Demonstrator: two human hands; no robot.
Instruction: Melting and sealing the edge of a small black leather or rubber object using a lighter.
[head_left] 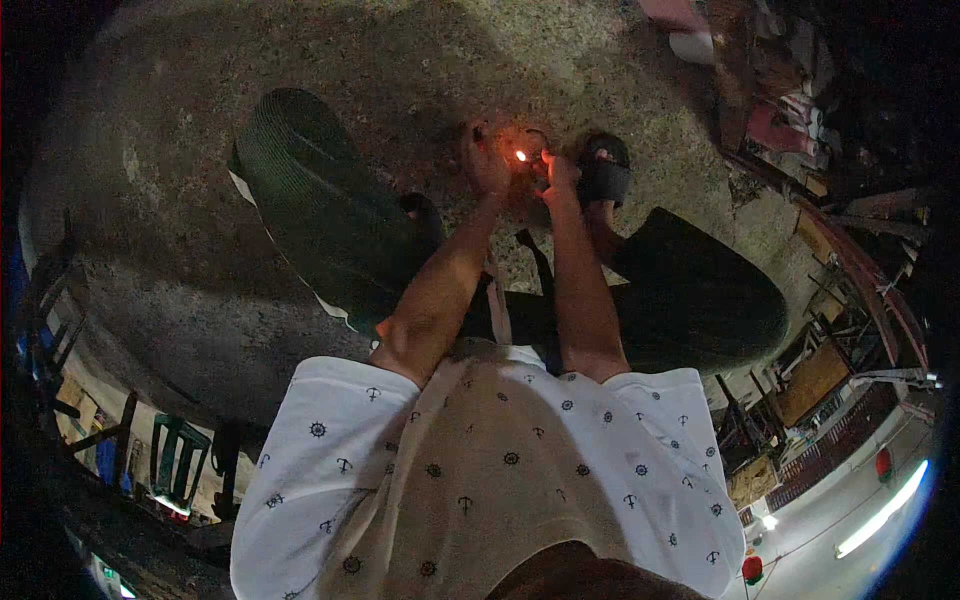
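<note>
A small bright flame [521, 156] glows between my two hands, low over the ground, and tints the fingers orange. My right hand [562, 176] is closed just right of the flame, its thumb lit; what it grips is too small and dark to make out. On the other side my left hand [485, 168] curves close around the light. Its fingers are blurred in the glow, so their hold cannot be told. A thin dark curved piece [537, 133] shows just beyond the flame, by the right fingertips.
Rough concrete floor [190, 150] lies around. My dark-clad knees [310, 170] spread to both sides, a dark sandal [604, 165] beside my right hand. Piled goods [780, 130] fill the far right. Chairs [178, 455] stand at the left rim, a lit tube lamp [882, 508] at lower right.
</note>
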